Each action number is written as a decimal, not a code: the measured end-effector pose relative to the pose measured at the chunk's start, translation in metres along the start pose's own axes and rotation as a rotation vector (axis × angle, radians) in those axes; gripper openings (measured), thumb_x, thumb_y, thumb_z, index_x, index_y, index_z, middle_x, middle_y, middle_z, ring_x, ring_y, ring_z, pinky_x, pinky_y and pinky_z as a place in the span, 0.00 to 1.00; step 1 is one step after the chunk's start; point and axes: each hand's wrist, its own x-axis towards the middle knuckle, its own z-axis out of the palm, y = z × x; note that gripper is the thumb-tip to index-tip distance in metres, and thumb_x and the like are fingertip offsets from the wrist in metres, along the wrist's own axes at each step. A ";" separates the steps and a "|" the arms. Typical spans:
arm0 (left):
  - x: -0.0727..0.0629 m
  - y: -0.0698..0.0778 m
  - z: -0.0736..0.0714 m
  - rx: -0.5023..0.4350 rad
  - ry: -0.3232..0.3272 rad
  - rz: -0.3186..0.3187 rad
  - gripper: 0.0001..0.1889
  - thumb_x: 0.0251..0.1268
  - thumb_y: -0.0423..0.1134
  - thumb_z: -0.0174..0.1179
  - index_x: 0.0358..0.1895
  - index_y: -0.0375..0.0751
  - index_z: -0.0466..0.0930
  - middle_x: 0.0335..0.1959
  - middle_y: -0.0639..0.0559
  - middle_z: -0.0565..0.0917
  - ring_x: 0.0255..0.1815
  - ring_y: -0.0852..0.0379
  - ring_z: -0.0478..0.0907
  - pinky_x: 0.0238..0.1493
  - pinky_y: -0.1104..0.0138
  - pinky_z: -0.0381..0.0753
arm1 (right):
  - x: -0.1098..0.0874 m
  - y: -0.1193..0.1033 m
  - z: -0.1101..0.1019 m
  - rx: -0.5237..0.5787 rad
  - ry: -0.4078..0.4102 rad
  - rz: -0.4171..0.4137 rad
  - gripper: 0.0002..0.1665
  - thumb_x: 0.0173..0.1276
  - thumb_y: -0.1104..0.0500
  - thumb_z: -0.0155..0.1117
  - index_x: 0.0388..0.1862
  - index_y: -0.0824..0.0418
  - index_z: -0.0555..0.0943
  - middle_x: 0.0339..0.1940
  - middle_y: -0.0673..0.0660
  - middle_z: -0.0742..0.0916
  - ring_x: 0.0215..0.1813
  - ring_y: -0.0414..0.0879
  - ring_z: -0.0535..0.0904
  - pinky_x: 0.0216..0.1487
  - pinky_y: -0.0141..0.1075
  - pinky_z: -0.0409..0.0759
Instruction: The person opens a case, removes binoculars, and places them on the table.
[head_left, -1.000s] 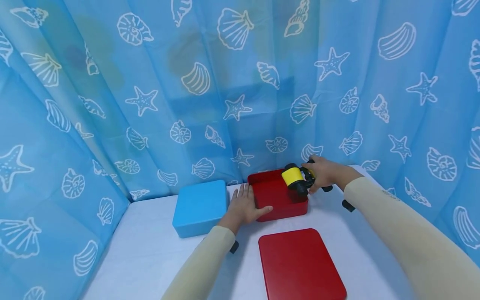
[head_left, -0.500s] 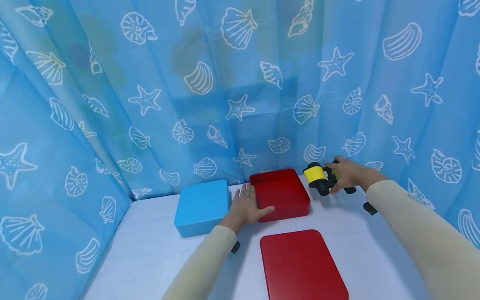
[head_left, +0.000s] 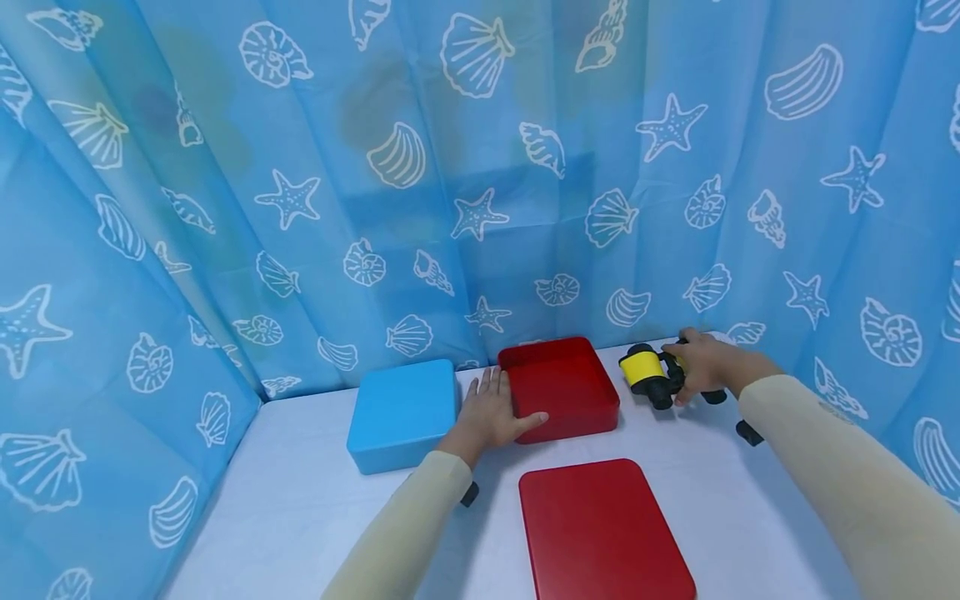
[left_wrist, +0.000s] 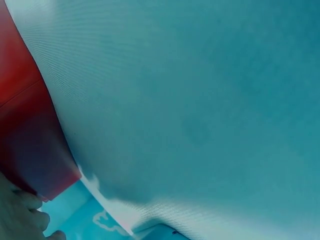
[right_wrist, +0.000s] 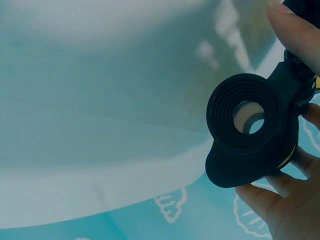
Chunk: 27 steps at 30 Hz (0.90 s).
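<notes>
Yellow-and-black binoculars (head_left: pixel 643 369) are at the table's back right, just right of the open red box (head_left: pixel 581 415). My right hand (head_left: pixel 703 367) grips them from the right side; in the right wrist view, thumb and fingers curl round the barrel beside a black eyepiece (right_wrist: pixel 245 115). My left hand (head_left: pixel 489 414) lies with straight fingers along the red box's left wall, its thumb stretched over the front rim. Only its fingertips show at the corner of the left wrist view. Nothing lies inside the red box.
A closed light-blue box (head_left: pixel 403 410) stands left of my left hand. A flat red lid (head_left: pixel 603 525) lies on the white table (head_left: pixel 285 500) in front of the red box. Blue shell-patterned curtains (head_left: pixel 480 167) hang behind and at the sides.
My right hand has carried the binoculars from over the red box to the right, then lowered them toward the table. The left hand stays at the box.
</notes>
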 end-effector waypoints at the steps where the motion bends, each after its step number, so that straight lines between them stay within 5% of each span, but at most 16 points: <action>1: 0.000 0.000 0.001 -0.002 0.002 0.000 0.60 0.50 0.74 0.58 0.78 0.42 0.42 0.77 0.46 0.52 0.75 0.44 0.50 0.70 0.49 0.58 | 0.000 0.001 0.002 0.007 -0.012 0.009 0.71 0.29 0.38 0.86 0.72 0.64 0.66 0.69 0.76 0.57 0.61 0.74 0.57 0.49 0.72 0.69; 27: 0.000 -0.001 0.002 -0.057 0.009 -0.014 0.60 0.49 0.72 0.62 0.79 0.43 0.42 0.77 0.47 0.52 0.75 0.44 0.51 0.68 0.48 0.61 | 0.008 0.005 0.015 0.026 -0.068 0.032 0.68 0.32 0.47 0.88 0.72 0.67 0.63 0.69 0.79 0.55 0.63 0.76 0.58 0.51 0.73 0.67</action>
